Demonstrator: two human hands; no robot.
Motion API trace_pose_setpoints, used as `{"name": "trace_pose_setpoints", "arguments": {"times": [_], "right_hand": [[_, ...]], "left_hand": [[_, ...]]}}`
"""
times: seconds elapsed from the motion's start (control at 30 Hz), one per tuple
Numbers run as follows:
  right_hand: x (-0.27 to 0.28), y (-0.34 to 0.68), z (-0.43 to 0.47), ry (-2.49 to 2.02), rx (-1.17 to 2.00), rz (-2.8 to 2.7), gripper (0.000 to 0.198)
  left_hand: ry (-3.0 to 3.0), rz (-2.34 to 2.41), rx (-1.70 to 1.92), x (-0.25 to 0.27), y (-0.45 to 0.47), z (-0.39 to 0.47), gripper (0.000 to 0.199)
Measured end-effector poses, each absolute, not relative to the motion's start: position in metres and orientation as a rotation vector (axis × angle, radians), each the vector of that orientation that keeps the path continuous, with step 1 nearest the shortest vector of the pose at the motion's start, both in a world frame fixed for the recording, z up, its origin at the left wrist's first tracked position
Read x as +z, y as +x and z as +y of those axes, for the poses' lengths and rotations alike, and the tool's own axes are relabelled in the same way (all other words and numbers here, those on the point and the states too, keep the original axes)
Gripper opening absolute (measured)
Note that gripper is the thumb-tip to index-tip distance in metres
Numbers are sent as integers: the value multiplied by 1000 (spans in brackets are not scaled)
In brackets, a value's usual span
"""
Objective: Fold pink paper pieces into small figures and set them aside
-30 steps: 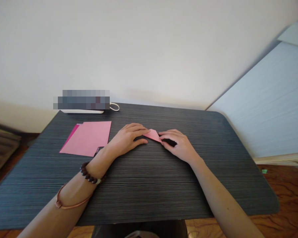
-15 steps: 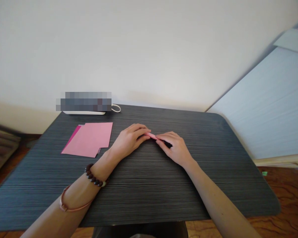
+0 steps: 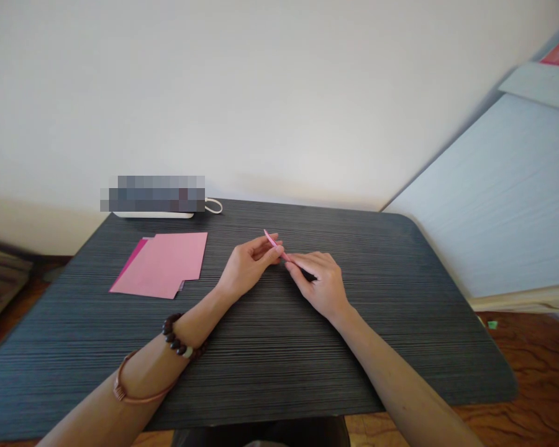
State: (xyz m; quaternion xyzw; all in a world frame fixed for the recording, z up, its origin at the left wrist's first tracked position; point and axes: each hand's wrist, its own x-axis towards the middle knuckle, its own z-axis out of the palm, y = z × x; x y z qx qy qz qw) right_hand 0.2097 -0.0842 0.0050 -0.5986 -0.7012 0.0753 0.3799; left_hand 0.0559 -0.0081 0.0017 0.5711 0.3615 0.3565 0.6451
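A narrow strip of folded pink paper [image 3: 284, 256] is held between my two hands above the middle of the dark table [image 3: 261, 360]. My left hand [image 3: 249, 264] pinches it between thumb and fingers, and one pointed end sticks up past the thumb. The other end sits in the fingertips of my right hand [image 3: 319, 279], which is closed on it. The strip is seen nearly edge-on, so its folds cannot be made out. To the left of my left hand lie pink paper sheets [image 3: 163, 264], with a darker magenta sheet [image 3: 133, 261] showing under their left edge.
At the table's back left stands a pixelated object on a white base [image 3: 153, 215], with a white loop of cord [image 3: 214, 206] beside it. A white wall rises behind the table. On the right is a pale panel [image 3: 494, 205]. A small green scrap [image 3: 492, 325] lies on the wooden floor.
My left hand has turned so its thumb lies on top of the folded paper. The paper has tilted, its left end now pointing up. The right hand keeps its pinch.
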Motion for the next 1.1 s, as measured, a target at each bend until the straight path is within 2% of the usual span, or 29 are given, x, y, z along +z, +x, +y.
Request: {"name": "trace_pose_setpoints", "arguments": {"times": [0.27, 0.6, 0.93, 1.1], "right_hand": [[8, 214, -83, -1513, 326, -1753, 18], [7, 214, -83, -1521, 391, -1686, 14], [5, 217, -81, -1456, 572, -1642, 18], [1, 218, -81, -1497, 531, -1634, 15]], "left_hand": [[1388, 749, 705, 4, 54, -7, 39], [1471, 734, 682, 7, 52, -10, 52], [1499, 677, 700, 5, 48, -8, 53], [1548, 635, 721, 6, 48, -8, 50]]}}
